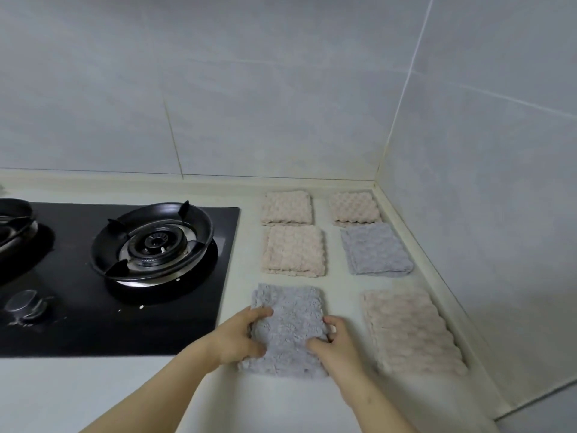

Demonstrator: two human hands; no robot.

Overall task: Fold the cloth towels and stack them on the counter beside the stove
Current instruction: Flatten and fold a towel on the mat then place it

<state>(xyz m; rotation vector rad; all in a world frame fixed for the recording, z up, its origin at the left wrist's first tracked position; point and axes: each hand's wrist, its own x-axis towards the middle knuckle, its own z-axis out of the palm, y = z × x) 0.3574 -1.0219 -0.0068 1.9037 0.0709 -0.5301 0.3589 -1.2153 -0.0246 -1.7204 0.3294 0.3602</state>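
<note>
A folded grey towel lies on the pale counter just right of the stove. My left hand grips its left edge, thumb on top. My right hand grips its right edge, fingers curled round the cloth. Beyond it lie two folded beige towels in the same column. To the right sit a beige towel at the back, a grey towel in the middle and a larger beige towel at the front.
The black glass stove with a round burner and a knob fills the left. Tiled walls close the counter at the back and the right. Bare counter lies in front of the stove.
</note>
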